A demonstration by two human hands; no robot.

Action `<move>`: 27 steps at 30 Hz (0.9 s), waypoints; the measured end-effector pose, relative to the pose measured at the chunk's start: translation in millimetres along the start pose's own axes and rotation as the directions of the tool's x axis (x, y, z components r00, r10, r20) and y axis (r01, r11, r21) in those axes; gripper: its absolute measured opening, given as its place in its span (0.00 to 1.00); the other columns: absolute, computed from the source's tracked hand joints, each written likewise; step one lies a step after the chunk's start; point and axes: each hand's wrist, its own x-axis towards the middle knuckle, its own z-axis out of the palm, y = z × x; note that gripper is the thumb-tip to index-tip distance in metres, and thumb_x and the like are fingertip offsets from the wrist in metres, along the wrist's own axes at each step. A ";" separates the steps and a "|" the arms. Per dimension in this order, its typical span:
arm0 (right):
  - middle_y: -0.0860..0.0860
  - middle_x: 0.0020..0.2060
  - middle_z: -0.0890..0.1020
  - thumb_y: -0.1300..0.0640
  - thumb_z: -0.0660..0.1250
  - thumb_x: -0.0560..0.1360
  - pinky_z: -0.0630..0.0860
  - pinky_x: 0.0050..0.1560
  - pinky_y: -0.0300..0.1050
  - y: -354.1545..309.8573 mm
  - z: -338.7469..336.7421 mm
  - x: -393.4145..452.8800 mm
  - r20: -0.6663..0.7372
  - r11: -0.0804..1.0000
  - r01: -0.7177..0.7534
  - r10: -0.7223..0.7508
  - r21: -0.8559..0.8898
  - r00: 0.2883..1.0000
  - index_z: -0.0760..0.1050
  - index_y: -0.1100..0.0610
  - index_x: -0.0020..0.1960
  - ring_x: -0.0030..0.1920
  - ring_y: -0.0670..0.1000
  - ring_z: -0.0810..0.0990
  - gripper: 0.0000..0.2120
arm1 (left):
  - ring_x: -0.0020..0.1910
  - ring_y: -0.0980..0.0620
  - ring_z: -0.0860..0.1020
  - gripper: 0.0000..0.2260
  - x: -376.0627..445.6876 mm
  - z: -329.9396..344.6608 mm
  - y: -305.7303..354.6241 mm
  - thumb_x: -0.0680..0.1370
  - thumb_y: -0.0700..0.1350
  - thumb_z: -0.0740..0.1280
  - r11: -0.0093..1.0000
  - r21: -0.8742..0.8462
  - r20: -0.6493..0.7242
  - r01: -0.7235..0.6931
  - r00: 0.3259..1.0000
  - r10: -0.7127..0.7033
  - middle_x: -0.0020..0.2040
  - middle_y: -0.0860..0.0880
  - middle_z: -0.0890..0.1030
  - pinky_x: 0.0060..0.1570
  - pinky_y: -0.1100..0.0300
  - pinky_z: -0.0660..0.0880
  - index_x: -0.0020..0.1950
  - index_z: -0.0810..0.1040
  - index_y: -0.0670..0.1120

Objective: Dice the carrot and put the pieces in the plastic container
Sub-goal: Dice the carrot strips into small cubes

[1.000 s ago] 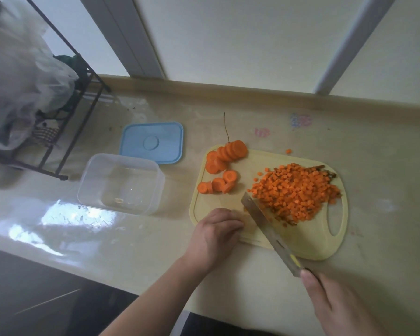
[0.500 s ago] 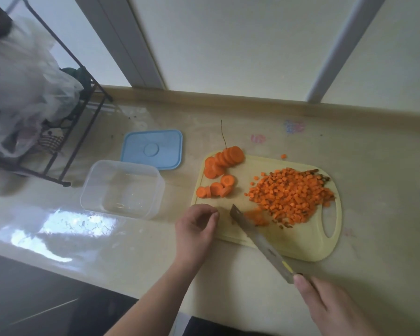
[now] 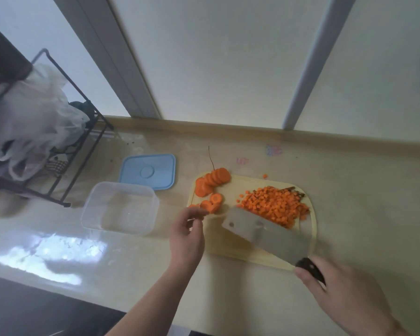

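A pale yellow cutting board (image 3: 228,251) lies on the counter. On its right half is a heap of diced carrot (image 3: 274,204), and on its left end are round carrot slices (image 3: 214,181). My left hand (image 3: 187,236) reaches to the nearest slices with loosely curled fingers, its fingertips at one slice. My right hand (image 3: 344,294) grips the dark handle of a cleaver (image 3: 264,236). The blade shows its flat side and sits against the near edge of the diced heap. The clear plastic container (image 3: 119,209) stands left of the board with nothing in it.
The container's blue lid (image 3: 147,172) lies behind the container. A black wire rack (image 3: 83,166) holding plastic bags (image 3: 34,122) stands at the far left. One stray carrot cube (image 3: 264,176) lies behind the board. The counter's front edge runs below my arms.
The cleaver has turned from edge-down to flat side up and shifted toward the diced heap. My left hand has left the board's near edge and moved up to the slices.
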 end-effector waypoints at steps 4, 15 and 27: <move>0.49 0.26 0.78 0.31 0.42 0.77 0.65 0.18 0.41 16.6 0.5 5.3 -0.052 0.986 0.104 -0.111 -0.133 0.992 0.76 0.47 0.36 0.22 0.54 0.78 0.31 | 0.53 0.54 0.76 0.12 2.6 2.8 15.6 0.70 0.42 0.60 0.904 0.180 0.366 -0.388 0.879 0.305 0.48 0.55 0.81 0.56 0.65 0.70 0.46 0.82 0.48; 0.41 0.41 0.84 0.26 0.39 0.73 0.76 0.32 0.46 27.4 -0.6 -4.1 -0.204 0.976 0.126 -0.162 -0.177 0.965 0.76 0.37 0.55 0.39 0.47 0.84 0.31 | 0.44 0.42 0.76 0.08 50.7 25.6 4.2 0.74 0.44 0.65 0.626 0.565 0.338 -0.536 0.844 0.418 0.46 0.49 0.83 0.47 0.50 0.77 0.46 0.84 0.46; 0.36 0.37 0.83 0.24 0.45 0.68 0.74 0.31 0.43 28.4 -10.5 -9.9 -0.120 0.999 -0.015 0.009 -0.048 0.993 0.77 0.38 0.46 0.37 0.45 0.84 0.28 | 0.60 0.44 0.74 0.11 63.6 30.4 2.2 0.81 0.49 0.64 0.264 0.761 0.554 -0.593 0.805 0.212 0.59 0.50 0.78 0.57 0.53 0.68 0.60 0.80 0.48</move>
